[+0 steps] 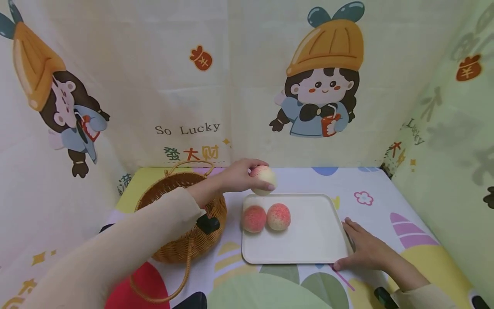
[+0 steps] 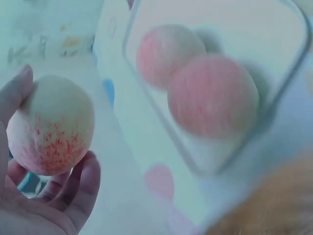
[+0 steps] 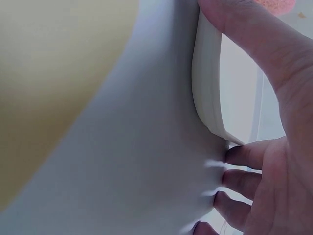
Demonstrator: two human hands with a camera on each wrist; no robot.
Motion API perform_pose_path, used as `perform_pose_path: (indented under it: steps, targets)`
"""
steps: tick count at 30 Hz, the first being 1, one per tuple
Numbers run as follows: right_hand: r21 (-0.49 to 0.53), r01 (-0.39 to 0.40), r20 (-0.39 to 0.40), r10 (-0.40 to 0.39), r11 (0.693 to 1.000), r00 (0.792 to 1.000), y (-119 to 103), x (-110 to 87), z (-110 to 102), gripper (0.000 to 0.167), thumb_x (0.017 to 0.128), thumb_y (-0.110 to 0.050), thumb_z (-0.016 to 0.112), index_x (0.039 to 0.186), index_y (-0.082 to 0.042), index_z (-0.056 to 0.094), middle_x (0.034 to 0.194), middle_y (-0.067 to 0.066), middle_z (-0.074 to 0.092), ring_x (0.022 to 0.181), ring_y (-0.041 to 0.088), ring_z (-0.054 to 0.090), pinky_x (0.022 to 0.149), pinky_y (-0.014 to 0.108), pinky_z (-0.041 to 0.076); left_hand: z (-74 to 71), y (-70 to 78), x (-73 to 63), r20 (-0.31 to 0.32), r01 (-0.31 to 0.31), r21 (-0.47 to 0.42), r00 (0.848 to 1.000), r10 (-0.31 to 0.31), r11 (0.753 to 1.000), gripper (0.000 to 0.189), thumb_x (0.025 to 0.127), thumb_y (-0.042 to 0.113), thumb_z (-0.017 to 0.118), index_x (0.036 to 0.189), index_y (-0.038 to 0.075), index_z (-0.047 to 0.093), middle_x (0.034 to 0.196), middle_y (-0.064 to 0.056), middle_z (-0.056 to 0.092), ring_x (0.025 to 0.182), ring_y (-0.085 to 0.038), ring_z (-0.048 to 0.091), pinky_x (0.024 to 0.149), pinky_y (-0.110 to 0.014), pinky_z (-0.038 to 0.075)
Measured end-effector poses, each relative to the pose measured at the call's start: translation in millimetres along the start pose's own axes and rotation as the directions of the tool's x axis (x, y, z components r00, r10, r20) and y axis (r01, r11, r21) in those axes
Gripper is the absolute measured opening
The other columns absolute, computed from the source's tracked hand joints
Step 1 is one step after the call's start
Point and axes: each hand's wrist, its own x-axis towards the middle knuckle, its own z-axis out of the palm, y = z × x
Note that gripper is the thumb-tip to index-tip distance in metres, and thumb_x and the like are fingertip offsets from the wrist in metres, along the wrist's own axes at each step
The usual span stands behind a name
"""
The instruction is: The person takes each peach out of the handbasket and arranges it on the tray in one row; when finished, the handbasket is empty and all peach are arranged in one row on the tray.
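Note:
My left hand point(image 1: 238, 176) grips a pale peach point(image 1: 264, 179) with red speckles, above the back left corner of a white tray point(image 1: 312, 240). In the left wrist view, thumb and fingers curl around this peach point(image 2: 53, 125), and a gap separates it from the tray. Two pinker peaches, one at the left point(image 1: 253, 219) and one beside it point(image 1: 279, 216), lie close together on the tray's left half. At the tray's front right corner, my right hand point(image 1: 366, 251) holds the edge, thumb at the front rim point(image 3: 208, 78) and fingers along the right side.
A brown wicker basket point(image 1: 170, 253) stands left of the tray, its looped handle point(image 1: 188, 268) hanging toward the front. My left forearm crosses over it and hides much of its inside. Printed cloth covers the table point(image 1: 370, 180) and the walls point(image 1: 247, 86) around it.

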Motion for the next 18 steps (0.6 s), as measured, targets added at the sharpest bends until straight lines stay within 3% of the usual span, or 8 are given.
perform_pose_path:
  steps: [6, 12, 15, 18]
  targets:
    - [0.006, -0.010, 0.008, 0.010, 1.000, 1.000, 0, 1.7, 1, 0.128, 0.063, -0.068, 0.085, 0.147, 0.014, 0.035, 0.155, 0.034, 0.028, 0.138, 0.055, 0.032, 0.099, 0.069, 0.038, 46.4, 19.1, 26.0, -0.014, 0.011, 0.063, 1.000, -0.010, 0.998, 0.086, 0.079, 0.041, 0.087, 0.149, 0.011, 0.048, 0.131, -0.005, 0.057, 0.112, -0.017, 0.055, 0.086, -0.030, 0.050]
    - [0.011, -0.016, 0.001, 0.016, 1.000, 1.000, 3, 0.8, 2, 0.129, 0.061, -0.069, 0.085, 0.147, 0.014, 0.036, 0.155, 0.034, 0.028, 0.137, 0.055, 0.033, 0.099, 0.068, 0.038, 89.2, 32.2, 49.2, 0.029, -0.062, 0.100, 0.998, 0.059, 0.993, 0.073, 0.075, 0.027, 0.089, 0.141, 0.014, 0.060, 0.126, 0.000, 0.058, 0.105, -0.013, 0.054, 0.079, -0.026, 0.049]
    - [0.015, -0.005, -0.010, 0.005, 1.000, 1.000, 3, 0.7, 3, 0.128, 0.062, -0.068, 0.085, 0.147, 0.013, 0.037, 0.154, 0.034, 0.029, 0.137, 0.054, 0.034, 0.098, 0.068, 0.039, 103.3, 32.8, 57.0, 0.087, -0.112, 0.207, 0.992, 0.096, 0.972, 0.070, 0.075, 0.024, 0.088, 0.140, 0.017, 0.062, 0.125, 0.003, 0.058, 0.104, -0.010, 0.053, 0.080, -0.025, 0.047]
    - [0.013, -0.009, -0.018, 0.009, 1.000, 1.000, 2, 0.0, 2, 0.128, 0.061, -0.069, 0.085, 0.147, 0.013, 0.037, 0.155, 0.033, 0.030, 0.137, 0.053, 0.034, 0.099, 0.067, 0.039, 112.1, 32.5, 62.1, 0.133, -0.165, 0.321, 0.983, 0.128, 0.933, 0.070, 0.076, 0.022, 0.087, 0.141, 0.020, 0.061, 0.126, 0.004, 0.057, 0.105, -0.010, 0.054, 0.083, -0.025, 0.046]
